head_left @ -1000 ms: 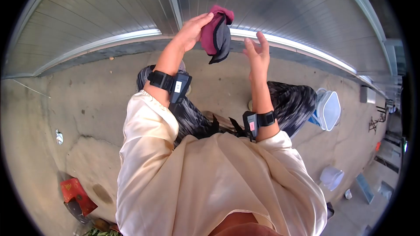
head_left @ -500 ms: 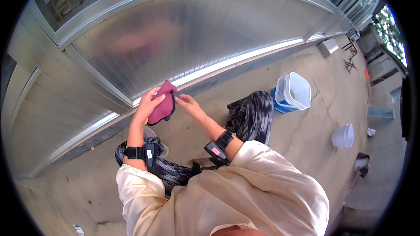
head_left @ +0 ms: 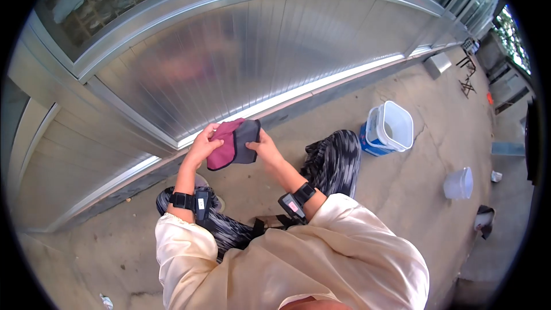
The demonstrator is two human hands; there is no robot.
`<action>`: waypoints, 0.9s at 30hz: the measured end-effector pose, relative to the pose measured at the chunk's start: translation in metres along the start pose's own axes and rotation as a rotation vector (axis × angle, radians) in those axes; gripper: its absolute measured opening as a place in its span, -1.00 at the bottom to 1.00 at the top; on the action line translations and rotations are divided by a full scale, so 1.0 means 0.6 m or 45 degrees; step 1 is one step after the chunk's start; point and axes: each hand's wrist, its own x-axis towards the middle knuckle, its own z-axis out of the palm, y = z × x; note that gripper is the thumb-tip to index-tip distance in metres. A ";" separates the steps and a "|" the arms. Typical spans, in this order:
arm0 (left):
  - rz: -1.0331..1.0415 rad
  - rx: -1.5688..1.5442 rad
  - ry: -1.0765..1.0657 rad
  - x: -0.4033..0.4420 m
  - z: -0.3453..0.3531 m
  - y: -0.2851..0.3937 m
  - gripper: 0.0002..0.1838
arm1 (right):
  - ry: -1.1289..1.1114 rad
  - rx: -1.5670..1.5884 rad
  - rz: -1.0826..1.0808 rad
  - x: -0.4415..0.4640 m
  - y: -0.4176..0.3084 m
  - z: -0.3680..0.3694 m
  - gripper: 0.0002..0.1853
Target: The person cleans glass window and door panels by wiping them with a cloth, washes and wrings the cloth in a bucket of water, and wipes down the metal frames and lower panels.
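Observation:
A maroon and grey cloth piece with black edging (head_left: 228, 148) is held up between both hands, over the concrete floor near the wall's foot. My left hand (head_left: 202, 146) grips its maroon side, thumb on the near face. On the grey side, my right hand (head_left: 264, 146) pinches the edge, with the thumb in front. The fingers behind the cloth are partly hidden. Each forearm wears a black strap with a small box.
A panelled metal wall (head_left: 258, 46) runs across the front. Nested white and blue buckets (head_left: 396, 127) stand right of my knee (head_left: 338, 158). Farther right are a translucent tub (head_left: 458, 183) and a metal box (head_left: 437, 65).
The view has swung toward the right. My right hand, earlier apart from the cloth, now holds its grey side, and the cloth is spread wider between both hands.

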 end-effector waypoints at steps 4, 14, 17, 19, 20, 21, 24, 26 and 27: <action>0.479 -0.152 0.268 -0.035 0.014 0.081 -0.68 | -0.248 -0.185 -0.430 -0.029 -0.123 -0.015 -0.52; 0.728 0.726 0.484 -0.024 0.117 0.191 -0.84 | -0.260 -0.134 -0.306 -0.035 -0.174 -0.070 -0.34; 0.717 1.041 0.465 -0.005 0.151 0.232 -0.81 | -0.324 -0.262 -0.118 -0.032 -0.180 -0.068 -0.28; 0.676 1.318 0.413 0.016 0.156 0.242 -0.77 | -0.285 -0.110 0.039 -0.023 -0.186 -0.068 -0.45; 0.680 1.322 0.404 0.019 0.153 0.245 -0.77 | -0.219 -0.033 -0.026 -0.010 -0.171 -0.070 -0.54; 0.647 1.196 0.352 0.020 0.149 0.251 -0.70 | -0.202 -0.050 -0.037 0.005 -0.174 -0.085 -0.62; 0.618 1.068 0.326 0.002 0.118 0.252 -0.46 | 0.068 0.318 -0.038 0.043 -0.273 -0.148 -0.67; 0.501 0.937 0.346 -0.032 0.090 0.235 -0.47 | 0.324 0.222 -0.399 0.097 -0.338 -0.224 -0.64; 0.426 0.867 0.348 -0.054 0.075 0.219 -0.47 | 0.445 0.236 -0.552 0.118 -0.379 -0.258 -0.64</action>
